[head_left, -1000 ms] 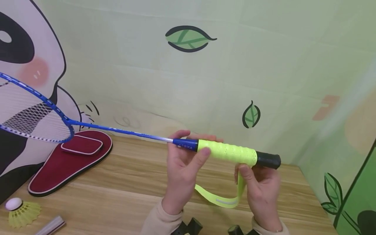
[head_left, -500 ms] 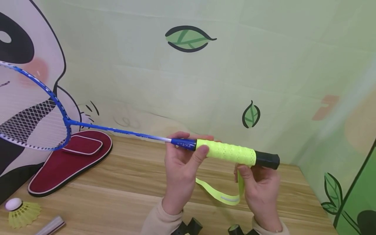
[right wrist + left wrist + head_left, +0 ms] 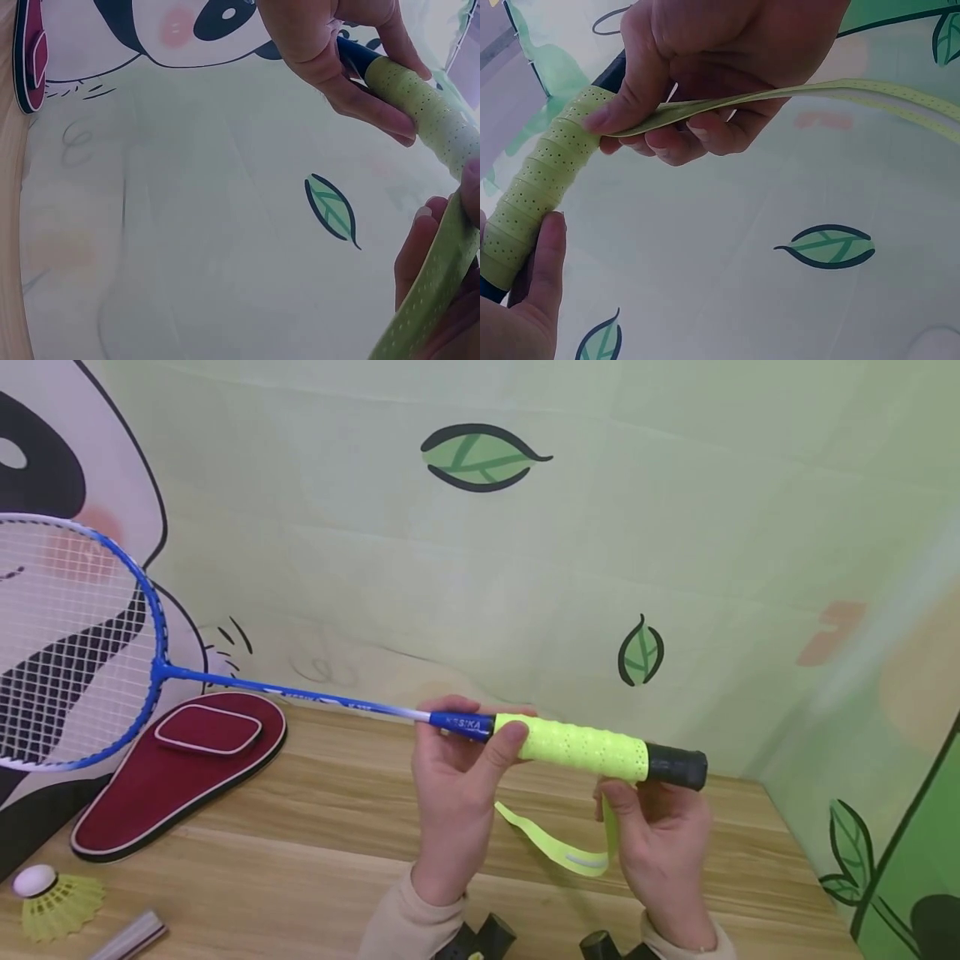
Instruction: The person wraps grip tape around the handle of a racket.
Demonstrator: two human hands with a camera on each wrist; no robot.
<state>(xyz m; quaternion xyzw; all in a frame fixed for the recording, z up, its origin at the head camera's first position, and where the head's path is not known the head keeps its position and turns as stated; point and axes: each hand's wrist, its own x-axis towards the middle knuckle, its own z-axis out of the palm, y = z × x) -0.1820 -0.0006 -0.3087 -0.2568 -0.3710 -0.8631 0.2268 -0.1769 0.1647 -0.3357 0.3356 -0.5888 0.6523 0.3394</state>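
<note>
A blue and white badminton racket (image 3: 322, 697) is held up above the table, its strung head toward the left edge of the head view. Yellow perforated grip tape (image 3: 577, 747) is wound around most of its handle; the black butt end (image 3: 677, 767) is bare. My left hand (image 3: 457, 793) grips the handle near the blue cone, thumb on the tape. My right hand (image 3: 663, 835) pinches the tape just under the handle, close to the last wrap. From there the loose tape tail (image 3: 840, 88) hangs in a curve in the head view.
On the wooden table (image 3: 285, 877) lie a dark red racket cover (image 3: 150, 793), a yellow shuttlecock (image 3: 60, 906) and a silvery strip-like object (image 3: 131, 937), partly cut off. Behind stands a printed backdrop (image 3: 337, 527) with a panda and leaves.
The racket has rolled about its length, so its head faces the camera more fully. Both hands and the handle have shifted slightly left; the tape tail swings a little.
</note>
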